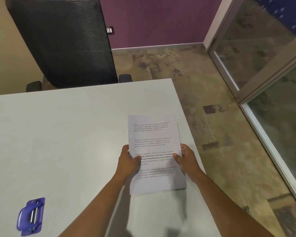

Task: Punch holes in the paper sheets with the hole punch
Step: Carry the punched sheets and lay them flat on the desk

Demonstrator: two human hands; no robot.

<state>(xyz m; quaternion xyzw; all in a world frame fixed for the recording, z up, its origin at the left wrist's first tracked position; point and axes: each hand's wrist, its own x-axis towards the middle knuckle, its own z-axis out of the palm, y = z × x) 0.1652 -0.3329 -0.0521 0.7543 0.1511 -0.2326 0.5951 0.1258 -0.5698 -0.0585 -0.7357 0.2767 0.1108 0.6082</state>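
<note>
A pale grey table (61,134) fills most of the view, with a black office chair (63,41) pushed up to its far edge and a glass door (263,69) off to the right. Above the table's right half, the paper sheets (154,142) are held up off the surface as a printed stack, long axis running away from the person, with what looks like a shadow on the tabletop below their near edge. The left hand (128,161) grips the stack's left edge, thumb on top of the page, and the right hand (186,159) is closed on the right edge the same way, so both hands are occupied.

The hole punch (31,216), small and blue, sits on the table near the lower left corner, well apart from the sheets and untouched. It lies to the left of and nearer than the stack, so the left hand is much the closer one. Punching has not begun; the sheets probably have to travel left and down toward the punch, or the left hand must let go and fetch it.
</note>
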